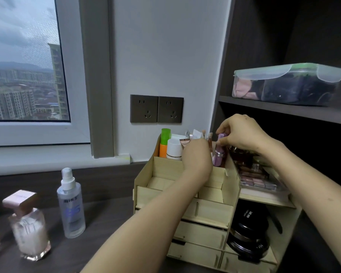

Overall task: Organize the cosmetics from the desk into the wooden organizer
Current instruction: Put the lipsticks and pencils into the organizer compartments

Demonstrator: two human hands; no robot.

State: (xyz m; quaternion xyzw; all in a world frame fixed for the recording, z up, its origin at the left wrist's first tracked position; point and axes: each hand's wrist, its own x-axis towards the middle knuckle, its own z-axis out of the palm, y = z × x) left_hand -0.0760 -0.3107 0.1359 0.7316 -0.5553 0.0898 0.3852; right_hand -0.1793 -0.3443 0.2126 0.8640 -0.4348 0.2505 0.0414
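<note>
Nearest the camera, on the dark desk, a square pink-capped perfume bottle and a clear spray bottle stand well apart from the wooden organizer, not yet put away. Both forearms reach over the organizer's front drawers and empty open trays to its back row. The left hand is curled down among the upright items there; its fingertips are hidden behind the hand, so I cannot tell whether it holds anything or only steadies the neighbours. The right hand pinches the top of a purple lipstick tube between thumb and fingers, the tube upright and partly sunk into the rear compartment. Just left stand a white-capped bottle and an orange bottle with a green cap; an eyeshadow palette lies on the right-hand shelf, with black compacts below.

The back row looks crowded, so pushing the lipstick down could probably tip the thin tubes beside it, or wedge it at a slant. The forearms pass close over the tray walls, and a careless withdrawal might drag something out.
</note>
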